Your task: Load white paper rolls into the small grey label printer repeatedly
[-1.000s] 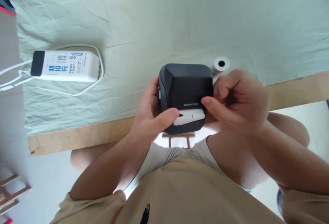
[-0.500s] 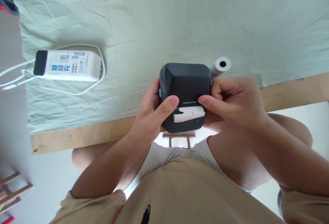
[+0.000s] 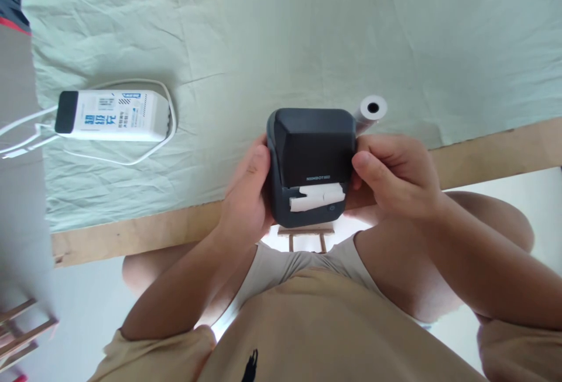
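Observation:
Between my two hands is a dark label printer (image 3: 314, 148) with NIIMBOT lettering, held over the near edge of the table. A torn strip of white paper (image 3: 317, 198) sticks out of its front slot, beside a small power button. My left hand (image 3: 248, 192) grips the printer's left side, thumb along the edge and the other fingers hidden beneath. On the opposite side, my right hand (image 3: 397, 174) holds the right edge with curled fingers, its thumb resting at the corner. A white paper roll (image 3: 365, 117) with a dark core lies just behind the printer's right side, partly covered.
A white power strip (image 3: 120, 116) with blue print and a black end lies on the left of the green cloth (image 3: 246, 37), white cables looped around it. The bare wooden table edge (image 3: 496, 151) runs in front of my lap. Wooden stool parts (image 3: 26, 335) show at lower left.
My left thumb has slid off the printer's top to its left edge. My right thumb has drawn back to the right edge. The printer has shifted slightly left in view.

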A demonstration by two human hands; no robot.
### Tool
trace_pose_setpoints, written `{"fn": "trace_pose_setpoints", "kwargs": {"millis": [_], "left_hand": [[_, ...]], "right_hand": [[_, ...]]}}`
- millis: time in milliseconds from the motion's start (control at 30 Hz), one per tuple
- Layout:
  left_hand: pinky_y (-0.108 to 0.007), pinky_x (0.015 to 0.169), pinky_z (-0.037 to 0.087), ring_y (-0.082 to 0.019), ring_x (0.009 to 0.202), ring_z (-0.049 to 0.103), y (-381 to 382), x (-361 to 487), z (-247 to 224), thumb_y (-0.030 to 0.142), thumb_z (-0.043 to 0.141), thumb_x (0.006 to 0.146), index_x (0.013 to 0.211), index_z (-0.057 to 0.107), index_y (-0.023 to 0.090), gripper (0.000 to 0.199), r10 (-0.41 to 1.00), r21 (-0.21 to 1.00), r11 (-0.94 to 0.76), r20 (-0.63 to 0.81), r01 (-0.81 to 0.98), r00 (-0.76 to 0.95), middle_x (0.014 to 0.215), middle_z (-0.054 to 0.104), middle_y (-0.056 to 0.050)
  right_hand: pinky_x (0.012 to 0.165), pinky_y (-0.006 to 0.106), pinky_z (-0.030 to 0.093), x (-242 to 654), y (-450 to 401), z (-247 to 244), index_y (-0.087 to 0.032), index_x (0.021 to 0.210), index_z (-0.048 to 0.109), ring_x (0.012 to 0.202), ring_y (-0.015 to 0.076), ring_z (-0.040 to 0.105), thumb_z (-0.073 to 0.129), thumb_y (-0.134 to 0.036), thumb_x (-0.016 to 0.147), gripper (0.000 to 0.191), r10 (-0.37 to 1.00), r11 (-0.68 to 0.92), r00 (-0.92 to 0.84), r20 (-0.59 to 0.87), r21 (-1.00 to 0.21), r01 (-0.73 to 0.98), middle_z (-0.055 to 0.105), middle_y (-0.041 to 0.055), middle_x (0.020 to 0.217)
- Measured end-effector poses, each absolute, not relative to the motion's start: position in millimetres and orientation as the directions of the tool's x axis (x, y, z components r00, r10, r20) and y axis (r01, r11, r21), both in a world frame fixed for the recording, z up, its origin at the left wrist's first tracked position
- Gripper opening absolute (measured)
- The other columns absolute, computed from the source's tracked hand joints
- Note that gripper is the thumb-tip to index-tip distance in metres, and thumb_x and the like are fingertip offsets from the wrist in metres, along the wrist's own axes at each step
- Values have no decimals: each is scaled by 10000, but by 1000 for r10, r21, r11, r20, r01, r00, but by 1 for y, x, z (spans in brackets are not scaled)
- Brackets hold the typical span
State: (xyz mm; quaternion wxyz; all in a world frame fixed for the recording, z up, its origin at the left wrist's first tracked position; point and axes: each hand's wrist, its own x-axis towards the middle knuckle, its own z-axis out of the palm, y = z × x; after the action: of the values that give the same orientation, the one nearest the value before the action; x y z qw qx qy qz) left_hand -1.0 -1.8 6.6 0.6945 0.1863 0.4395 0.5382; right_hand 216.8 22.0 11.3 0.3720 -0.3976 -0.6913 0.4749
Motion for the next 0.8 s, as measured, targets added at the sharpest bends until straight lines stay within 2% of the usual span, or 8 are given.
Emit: {"fn": "trace_pose_setpoints", "kwargs": {"millis": [100,200,267,400,533,667,800], "left_hand": [[-329,674,662,-225,823,791,-1,-2,8,506,778,1052,948,797,250,277,899,744,404,-430,-532,81,839,799,-13],[-335,680,638,-214,810,773,-3,-2,8,512,773,1054,935,787,254,285,906,772,389,-420,-503,55,839,779,-7],[-313,691,620,-185,785,756,-3,-2,7,514,759,1068,923,777,251,301,913,786,358,-409,-504,10,849,772,5],[-303,664,597,-189,742,729,-3,-1,8,489,747,1081,899,776,244,306,914,798,357,-406,-484,6,797,745,0],[-249,617,591,-150,679,673,-2,1,11,365,766,1064,863,802,230,245,923,767,335,-385,-548,25,793,745,3],[-228,611,578,-133,668,644,0,3,14,382,778,1065,902,826,221,234,928,767,315,-372,-559,13,808,739,5],[-237,586,556,-135,647,614,0,0,14,429,791,1059,936,806,227,237,921,782,335,-390,-525,6,794,719,12]], "right_hand": [[463,245,348,220,23,10,-213,702,510,518,83,491,551,-558,1169,582,897,248,-417,144,-947,207,535,-31,599],[468,235,346,220,23,10,-211,710,514,528,76,477,553,-512,1176,557,897,261,-417,145,-936,236,526,-34,602],[464,230,315,218,22,12,-210,699,459,515,62,415,623,-462,1148,541,900,265,-411,146,-931,249,466,-51,581],[465,223,240,214,22,14,-226,726,300,527,42,274,758,-297,1008,543,915,267,-372,155,-924,274,318,-89,594],[431,208,267,216,23,12,-252,771,326,507,45,335,813,-254,919,509,904,229,-408,131,-952,202,396,-99,610],[423,198,343,218,26,11,-265,808,343,491,47,411,876,-224,864,538,888,182,-450,95,-971,154,496,-109,625],[416,196,336,216,25,14,-265,822,379,469,45,421,900,-195,870,528,886,290,-412,211,-947,140,502,-127,599]]}}
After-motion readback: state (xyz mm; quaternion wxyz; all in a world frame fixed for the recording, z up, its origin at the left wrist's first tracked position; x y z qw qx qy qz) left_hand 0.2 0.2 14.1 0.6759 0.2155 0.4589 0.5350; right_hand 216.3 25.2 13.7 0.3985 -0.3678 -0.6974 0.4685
